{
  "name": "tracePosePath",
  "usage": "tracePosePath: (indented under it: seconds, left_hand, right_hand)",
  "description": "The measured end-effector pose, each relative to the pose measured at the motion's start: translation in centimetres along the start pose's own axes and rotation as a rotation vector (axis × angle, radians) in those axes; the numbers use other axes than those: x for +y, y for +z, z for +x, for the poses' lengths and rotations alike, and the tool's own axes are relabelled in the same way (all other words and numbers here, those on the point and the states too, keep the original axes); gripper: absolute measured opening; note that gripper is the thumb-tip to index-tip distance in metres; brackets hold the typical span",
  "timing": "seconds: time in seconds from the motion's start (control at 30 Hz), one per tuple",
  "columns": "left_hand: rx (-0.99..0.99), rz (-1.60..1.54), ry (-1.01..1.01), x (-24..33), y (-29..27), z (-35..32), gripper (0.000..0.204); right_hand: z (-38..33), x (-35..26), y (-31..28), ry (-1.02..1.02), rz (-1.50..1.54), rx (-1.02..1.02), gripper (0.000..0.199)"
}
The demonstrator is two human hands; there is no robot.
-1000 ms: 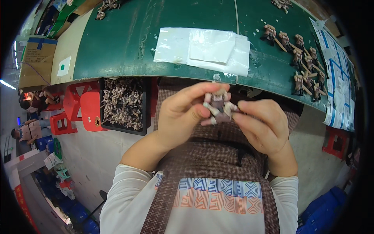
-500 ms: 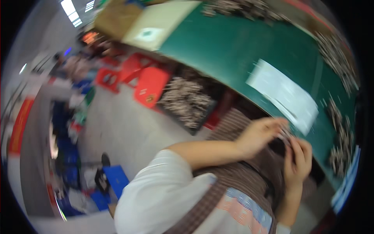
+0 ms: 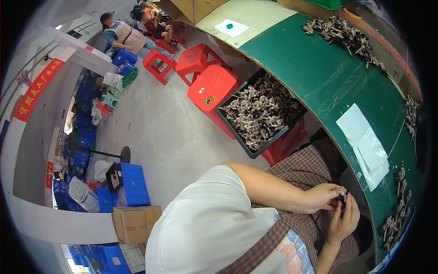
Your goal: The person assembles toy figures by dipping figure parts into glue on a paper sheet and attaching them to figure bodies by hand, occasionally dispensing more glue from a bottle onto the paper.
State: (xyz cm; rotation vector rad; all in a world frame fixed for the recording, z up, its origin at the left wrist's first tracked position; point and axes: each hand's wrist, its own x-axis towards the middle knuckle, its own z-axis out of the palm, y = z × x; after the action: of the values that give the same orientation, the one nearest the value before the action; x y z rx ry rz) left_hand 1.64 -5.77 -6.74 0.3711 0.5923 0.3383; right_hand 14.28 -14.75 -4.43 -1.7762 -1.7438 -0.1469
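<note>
My left hand (image 3: 323, 198) and my right hand (image 3: 345, 222) meet over my lap, close to the table's edge. Between their fingertips is a small black and pale piece (image 3: 342, 197), pinched from both sides. Fingers cover most of it, so its exact kind is unclear. Many similar-looking small black and cream pieces (image 3: 262, 107) fill a black tray (image 3: 234, 133) to my left. More dark and pale pieces (image 3: 396, 214) lie in a loose row on the green tabletop (image 3: 292, 52), to the right of my hands.
A creased white sheet (image 3: 365, 146) lies on the tabletop. Further heaps of pieces (image 3: 344, 36) sit along its far side. Red stools (image 3: 212, 86) stand by the tray. Blue crates (image 3: 134, 185) and a cardboard box (image 3: 136, 223) are at the left. Other people (image 3: 130, 36) sit far back.
The view has swung, putting the table and tray farther right in the picture, and the blur has cleared. Both hands stay together at the small piece, now lower in the picture.
</note>
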Motion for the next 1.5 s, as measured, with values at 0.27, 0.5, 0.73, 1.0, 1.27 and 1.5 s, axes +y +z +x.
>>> tracePosePath:
  seconds: [0.27, 0.5, 0.73, 1.0, 1.27, 1.5]
  left_hand:
    - [-0.042, -0.079, -0.094, -1.0, -1.8, 0.9, 0.029]
    - [0.120, -0.040, 0.002, -2.3, -1.9, 1.8, 0.032]
    - [0.085, -0.231, -0.011, -1.7, -1.8, 2.4, 0.023]
    - [-0.096, 0.208, -0.079, 3.4, 2.7, -0.9, 0.039]
    - [-0.144, 0.221, -0.109, 2.3, 4.0, -0.7, 0.042]
    - [-0.064, 0.041, -0.163, 0.7, 1.3, 0.1, 0.018]
  right_hand:
    - [-0.1, -0.1, 1.4, 0.144, 0.140, -0.076, 0.035]
    - [0.0, 1.1, 2.0, 0.087, 0.064, -0.209, 0.036]
    - [0.5, 1.7, 2.2, 0.035, 0.003, -0.125, 0.033]
    - [1.9, 0.8, -2.2, 0.212, 0.295, 0.154, 0.058]
    - [1.0, 2.0, -3.5, 0.189, 0.367, 0.188, 0.053]
    - [0.6, 1.1, -1.9, 0.156, 0.471, 0.095, 0.034]
